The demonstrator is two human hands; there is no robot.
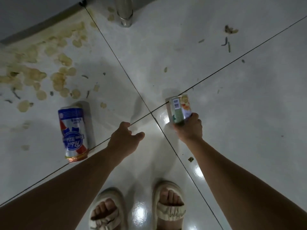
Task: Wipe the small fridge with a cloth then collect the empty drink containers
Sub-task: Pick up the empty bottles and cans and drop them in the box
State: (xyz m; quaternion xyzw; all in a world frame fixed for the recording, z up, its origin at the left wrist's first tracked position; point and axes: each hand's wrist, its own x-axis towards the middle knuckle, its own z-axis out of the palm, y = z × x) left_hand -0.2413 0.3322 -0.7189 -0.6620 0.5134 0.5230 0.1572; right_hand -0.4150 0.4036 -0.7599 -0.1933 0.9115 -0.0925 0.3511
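A blue, white and red beer can (74, 132) stands upright on the white tiled floor at the left. My left hand (125, 137) hovers to the right of it with fingers loosely curled, holding nothing and not touching it. My right hand (190, 127) grips a green and white drink can (179, 109) from below, lifted just above the floor near the tile joint. No cloth or fridge door is in sight.
Yellowish dried stains (41, 68) and bits of debris (230, 29) litter the floor (232, 97). A metal leg (124, 12) stands at the top, next to a grey base edge (41, 22). My feet in beige sandals (137, 211) are at the bottom.
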